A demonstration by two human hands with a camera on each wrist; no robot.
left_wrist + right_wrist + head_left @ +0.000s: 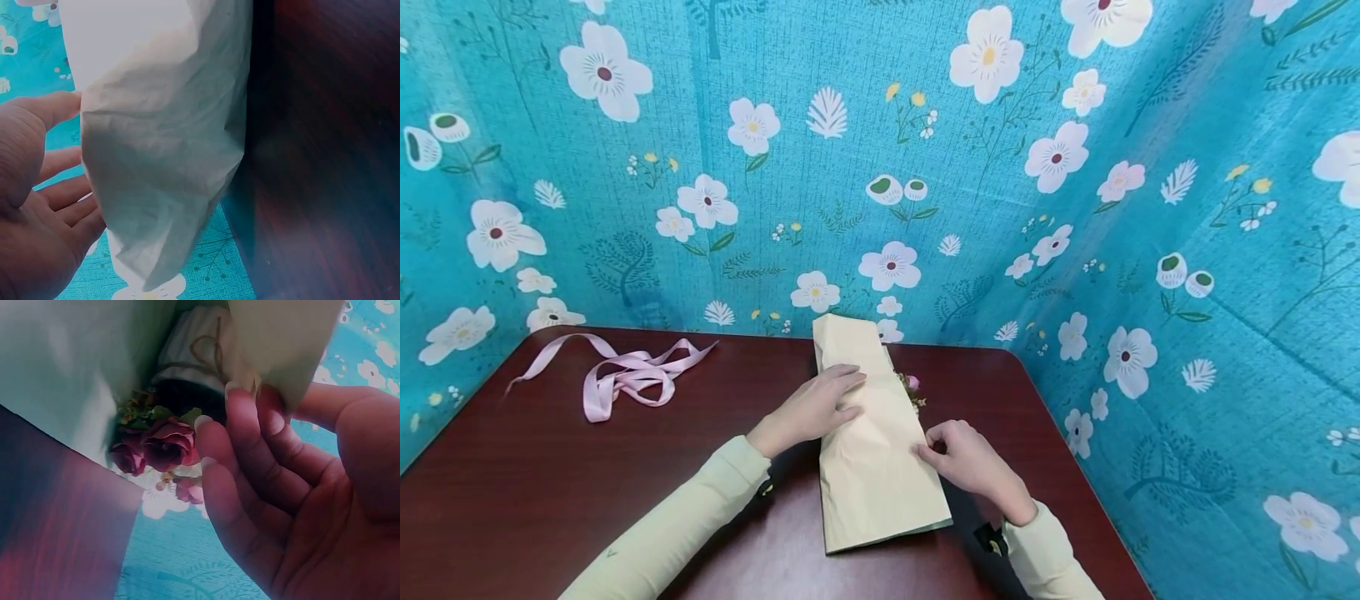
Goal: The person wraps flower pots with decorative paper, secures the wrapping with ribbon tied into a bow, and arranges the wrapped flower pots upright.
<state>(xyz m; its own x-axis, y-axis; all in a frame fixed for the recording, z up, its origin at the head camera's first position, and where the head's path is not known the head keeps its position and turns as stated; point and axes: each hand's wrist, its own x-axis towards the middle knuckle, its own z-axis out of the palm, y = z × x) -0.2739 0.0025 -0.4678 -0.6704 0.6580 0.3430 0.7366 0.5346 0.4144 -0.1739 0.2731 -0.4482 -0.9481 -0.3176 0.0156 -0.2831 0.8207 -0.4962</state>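
A cream sheet of wrapping paper [876, 475], creased and folded over, lies lengthwise in the middle of the table. My left hand [812, 407] rests on its upper left part, fingers fairly straight. At the right edge, my right hand [968, 458] pinches the paper between thumb and fingertips. Under the fold, in the right wrist view, are dark pink roses [165, 447] and a ribbed white pot [187, 340] with a twine bow [209, 350]. From the head view, only a few blossoms [913, 382] peek out past the paper's right side.
A loosely looped pink ribbon [625, 375] lies on the dark red wooden table [722, 467] at the back left. Behind and to the right hangs a turquoise flowered cloth [850, 167] along the table's edges.
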